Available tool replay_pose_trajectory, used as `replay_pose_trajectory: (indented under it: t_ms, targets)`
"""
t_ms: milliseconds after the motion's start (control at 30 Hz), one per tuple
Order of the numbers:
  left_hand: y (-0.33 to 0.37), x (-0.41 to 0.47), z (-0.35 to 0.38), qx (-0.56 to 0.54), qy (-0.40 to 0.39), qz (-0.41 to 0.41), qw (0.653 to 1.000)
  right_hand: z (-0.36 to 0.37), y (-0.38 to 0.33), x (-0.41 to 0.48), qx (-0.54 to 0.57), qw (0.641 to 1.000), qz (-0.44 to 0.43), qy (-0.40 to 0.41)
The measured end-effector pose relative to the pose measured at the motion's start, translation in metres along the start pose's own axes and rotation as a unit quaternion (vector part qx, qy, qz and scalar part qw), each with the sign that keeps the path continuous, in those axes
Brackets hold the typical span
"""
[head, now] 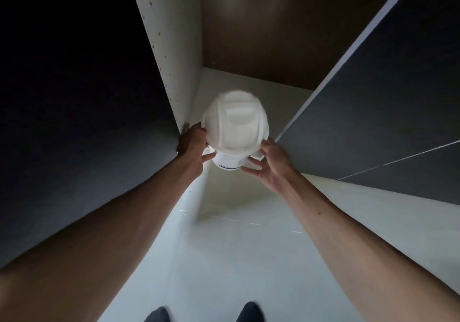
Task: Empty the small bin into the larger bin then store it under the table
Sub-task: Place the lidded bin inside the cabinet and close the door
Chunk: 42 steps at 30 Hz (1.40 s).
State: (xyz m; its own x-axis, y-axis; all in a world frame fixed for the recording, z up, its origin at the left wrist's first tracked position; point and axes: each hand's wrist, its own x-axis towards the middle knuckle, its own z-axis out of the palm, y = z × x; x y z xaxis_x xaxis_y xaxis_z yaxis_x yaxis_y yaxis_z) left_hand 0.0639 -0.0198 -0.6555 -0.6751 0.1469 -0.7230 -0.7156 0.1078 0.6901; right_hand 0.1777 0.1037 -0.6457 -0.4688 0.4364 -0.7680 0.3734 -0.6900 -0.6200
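The small bin [236,125] is white with a domed swing lid, seen from above and slightly blurred. It sits low in the mouth of an open compartment, over the pale floor panel [261,90]. My left hand [193,145] presses against its left side, fingers curled round the body and thumb beneath the rim. My right hand [270,162] cups its lower right side, thumb at the lid's rim and spread fingers touching the body. The larger bin is not in view.
A white side panel with drill holes [171,47] walls the compartment on the left, and a brown back panel [261,23] closes it behind. A dark door [385,92] stands open on the right. Pale floor [236,259] and my shoes [251,311] lie below.
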Motion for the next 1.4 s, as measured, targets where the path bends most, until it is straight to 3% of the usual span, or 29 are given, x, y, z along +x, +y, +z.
replay_pose_trajectory:
  t_ms: [367,767,1400]
  targets:
    - [-0.005,0.076,0.021,-0.013,-0.004,0.022,1.000,0.011,0.006,0.072,0.044,0.998,-0.030,0.022]
    - [-0.016,0.104,0.028,-0.009,0.016,0.011,1.000,0.020,0.018,0.090,0.037,0.996,-0.078,0.037]
    - [0.029,0.153,0.068,0.051,-0.050,0.055,0.996,0.038,-0.023,0.147,-0.013,0.987,-0.138,0.075]
